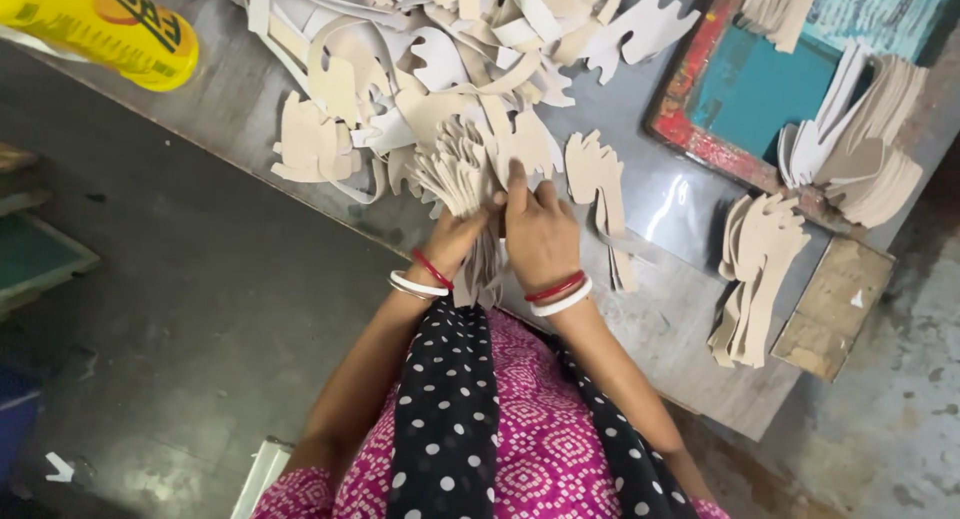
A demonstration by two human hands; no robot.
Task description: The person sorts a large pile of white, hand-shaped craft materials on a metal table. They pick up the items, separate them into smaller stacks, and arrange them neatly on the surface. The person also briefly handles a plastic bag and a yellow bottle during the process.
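Beige hand-shaped leather cutouts [462, 179] are being gathered into a fanned bundle at the grey counter's [680, 309] near edge, gripped by left hand [452, 241] and right hand [540, 237]; edges should be squared, fingers kept tight.

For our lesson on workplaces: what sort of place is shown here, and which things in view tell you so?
Probably a small craft or cutting workshop. Both hands hold a bundle of tan cut-out shapes, more cut-outs and offcuts are heaped on the worn table, and sorted stacks lie beside.

I see matt beige card cutouts [470, 169] on a worn grey glossy-patched worktop [680, 309], beside a rough wooden block [835, 304].
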